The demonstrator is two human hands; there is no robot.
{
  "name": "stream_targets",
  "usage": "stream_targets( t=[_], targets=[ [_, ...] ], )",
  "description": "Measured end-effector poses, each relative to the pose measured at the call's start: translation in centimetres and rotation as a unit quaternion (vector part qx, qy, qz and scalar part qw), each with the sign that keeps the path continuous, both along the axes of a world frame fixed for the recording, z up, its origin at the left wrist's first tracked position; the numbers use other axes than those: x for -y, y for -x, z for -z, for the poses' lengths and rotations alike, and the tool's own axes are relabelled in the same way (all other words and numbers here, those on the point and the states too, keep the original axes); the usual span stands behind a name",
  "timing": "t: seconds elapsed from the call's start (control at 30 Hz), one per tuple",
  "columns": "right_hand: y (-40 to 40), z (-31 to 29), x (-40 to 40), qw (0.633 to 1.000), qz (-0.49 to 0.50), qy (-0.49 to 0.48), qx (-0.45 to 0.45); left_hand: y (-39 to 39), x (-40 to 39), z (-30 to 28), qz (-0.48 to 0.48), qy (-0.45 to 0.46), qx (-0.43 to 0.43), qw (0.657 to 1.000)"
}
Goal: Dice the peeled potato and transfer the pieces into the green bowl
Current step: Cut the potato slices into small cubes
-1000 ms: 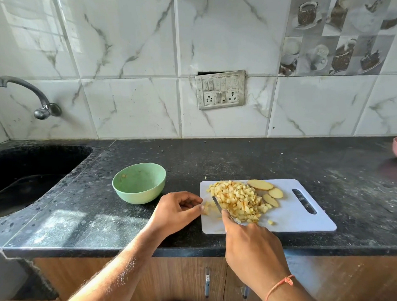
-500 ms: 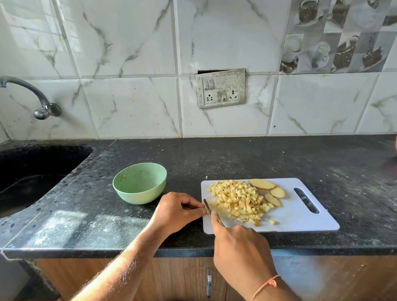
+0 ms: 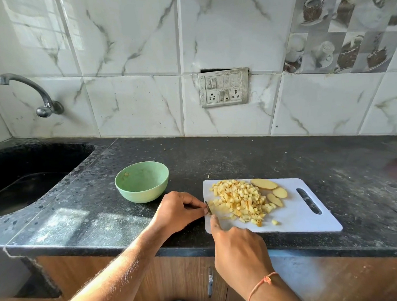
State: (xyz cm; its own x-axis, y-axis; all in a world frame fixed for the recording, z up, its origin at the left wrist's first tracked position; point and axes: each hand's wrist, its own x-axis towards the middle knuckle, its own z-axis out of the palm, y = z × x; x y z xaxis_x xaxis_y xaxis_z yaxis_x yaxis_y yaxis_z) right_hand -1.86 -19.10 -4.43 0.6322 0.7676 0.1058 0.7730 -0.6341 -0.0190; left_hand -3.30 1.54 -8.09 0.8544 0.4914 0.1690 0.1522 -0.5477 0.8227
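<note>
right hand (image 3: pixel 240 246) fingers grip knife (image 3: pixel 208 206) | left hand (image 3: pixel 177 211) fingers pinch blade tip

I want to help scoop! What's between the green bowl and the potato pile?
In the head view, only the left hand, beside the knife tip, between green bowl and diced potato.

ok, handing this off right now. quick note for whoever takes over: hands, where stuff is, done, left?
Right hand grips the knife, forefinger along its back, blade at the cutting board's left edge.
Left hand pinches at the blade tip.
Diced potato is heaped on the board; three slices are uncut beside it.
Green bowl stands left of the board, nearly empty.
Left: dice the slices, move everything to the bowl.
</note>
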Motion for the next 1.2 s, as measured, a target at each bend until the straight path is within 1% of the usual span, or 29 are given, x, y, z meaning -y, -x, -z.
stream_targets(
  t=[0.2, 0.33, 0.47, 0.6, 0.77, 0.87, 0.97, 1.07, 1.13, 1.2],
  targets=[
    [0.4, -0.1, 2.3, 0.999, -0.008, 0.016, -0.028, 0.0, 0.1, -0.1, 0.002, 0.002, -0.003, 1.000],
    [-0.2, -0.3, 3.5, 1.000, 0.004, 0.004, -0.016, 0.1, 0.1, -0.2, 0.002, 0.005, -0.002, 1.000],
    [-1.8, 0.2, 3.8, 0.999, 0.019, -0.035, -0.003, 0.2, 0.4, -0.1, 0.007, -0.003, 0.011, 1.000],
    [-3.2, -0.4, 4.2, 0.995, -0.009, -0.102, -0.001, 0.2, 0.5, 0.0, 0.007, -0.017, 0.027, 0.999],
    [-6.6, -1.0, 4.6, 0.986, -0.031, -0.162, -0.010, 0.2, 0.6, 0.0, 0.005, 0.006, 0.029, 1.000],
    [-10.1, -0.4, 5.7, 0.966, -0.022, -0.254, -0.052, 0.3, 0.3, 0.0, 0.016, -0.021, 0.042, 0.999],
    [-14.6, -0.1, 7.4, 0.936, 0.032, -0.343, -0.075, 0.3, 0.3, -0.2, 0.025, -0.009, 0.047, 0.999],
    [-17.6, 1.3, 9.4, 0.909, 0.056, -0.392, -0.132, 0.2, 0.1, -0.1, 0.028, -0.003, 0.045, 0.999],
    [-18.4, 2.3, 10.2, 0.881, 0.058, -0.431, -0.187, 0.1, -0.1, 0.0, 0.032, -0.003, 0.047, 0.998],
    [-18.7, 2.8, 10.3, 0.856, 0.058, -0.464, -0.222, 0.1, -0.2, 0.2, 0.026, -0.007, 0.047, 0.999]
  ],
)
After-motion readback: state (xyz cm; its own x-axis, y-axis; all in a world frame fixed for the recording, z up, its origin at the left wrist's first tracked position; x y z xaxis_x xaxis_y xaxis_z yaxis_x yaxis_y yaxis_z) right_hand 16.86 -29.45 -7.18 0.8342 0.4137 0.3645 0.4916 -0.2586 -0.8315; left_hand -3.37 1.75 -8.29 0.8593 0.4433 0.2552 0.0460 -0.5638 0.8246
